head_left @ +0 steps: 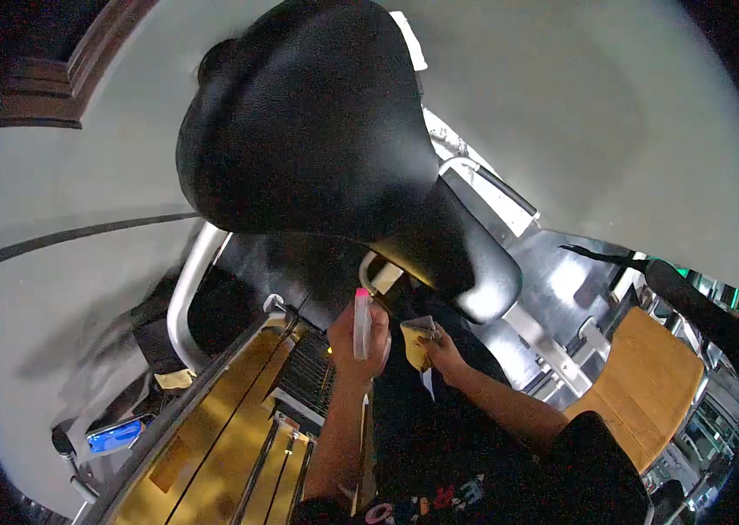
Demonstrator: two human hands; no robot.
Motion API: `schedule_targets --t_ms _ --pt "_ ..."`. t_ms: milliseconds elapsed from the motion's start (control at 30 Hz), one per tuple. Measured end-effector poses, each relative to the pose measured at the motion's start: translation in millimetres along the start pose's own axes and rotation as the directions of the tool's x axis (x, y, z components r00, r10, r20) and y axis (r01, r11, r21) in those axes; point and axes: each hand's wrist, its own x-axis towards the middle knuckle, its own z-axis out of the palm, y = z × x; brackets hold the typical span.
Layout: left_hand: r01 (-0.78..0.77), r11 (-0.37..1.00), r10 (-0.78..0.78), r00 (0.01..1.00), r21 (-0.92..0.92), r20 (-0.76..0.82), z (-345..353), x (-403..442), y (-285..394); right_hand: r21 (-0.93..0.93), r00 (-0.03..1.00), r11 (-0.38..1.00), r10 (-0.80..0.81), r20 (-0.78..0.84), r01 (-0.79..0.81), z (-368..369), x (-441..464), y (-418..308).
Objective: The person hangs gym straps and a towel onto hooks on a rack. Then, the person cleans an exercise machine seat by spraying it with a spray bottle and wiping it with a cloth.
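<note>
My left hand [341, 337] is closed around a slim translucent bottle with a pink top [362, 328], held upright. Close beside it, my right hand [445, 353] grips a folded yellow and white cloth [415, 347], whose pale corner hangs down below the fingers. The two hands are apart, in front of my dark clothing. Just beyond them lies a black padded seat [474, 271], and a large black backrest pad [308, 122] fills the upper middle. Neither hand touches the pads.
A machine with a yellowish panel [230, 420] and a silver frame tube [181, 306] stands on the left. On the right are a brown board [649, 385] and metal frame parts [553, 350]. A blue-screened phone-like object [116, 436] sits at lower left. Grey floor [579, 96] spreads behind.
</note>
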Motion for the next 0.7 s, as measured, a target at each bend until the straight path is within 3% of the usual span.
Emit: schedule_targets --t_ms 100,167,200,300,333,367,433,500,567,700 --pt "0.017 0.985 -0.019 1.000 0.169 0.012 -1.1 4.9 6.6 0.086 0.997 0.996 0.000 -0.071 0.006 1.2 1.6 10.5" --pt "-0.145 0.941 0.145 0.989 0.307 0.023 0.7 6.5 13.2 0.048 0.999 0.999 0.009 -0.053 -0.007 2.4 -2.6 14.2" --pt "-0.143 0.940 0.142 0.989 0.309 0.026 0.4 6.3 9.1 0.006 0.999 1.000 0.015 -0.037 -0.014 1.7 -3.8 17.2" --pt "-0.175 0.959 0.183 0.983 0.223 -0.014 0.1 4.9 4.5 -0.112 0.996 0.993 -0.037 0.080 0.046 -3.6 4.1 31.5" --pt "-0.010 0.999 0.009 1.000 -0.033 -0.026 0.0 5.6 19.7 -0.112 0.996 0.993 -0.035 0.081 0.044 7.2 -1.4 14.1" --pt "0.158 0.946 -0.166 0.986 -0.284 -0.003 -2.2 5.2 26.4 -0.115 0.999 0.993 0.031 0.022 -0.028 18.8 -4.3 -3.3" --pt "0.169 0.933 -0.189 0.981 -0.316 -0.032 -4.7 5.2 21.3 -0.120 0.995 0.988 0.094 -0.035 -0.098 31.4 13.0 -26.5" --pt "0.179 0.919 -0.213 0.975 -0.352 -0.058 -8.5 3.9 5.0 0.147 0.929 0.944 -0.321 0.183 0.297 32.5 47.2 -36.2" --pt "0.121 0.934 -0.151 0.987 -0.336 -0.064 -17.7 -3.4 -21.9 0.087 0.943 0.943 -0.327 0.066 0.321 37.3 84.0 -56.0" --pt "0.116 0.946 -0.157 0.981 -0.301 -0.116 -18.8 -10.3 -1.9 0.074 0.936 0.935 -0.350 0.039 0.346 64.6 86.6 -127.3"
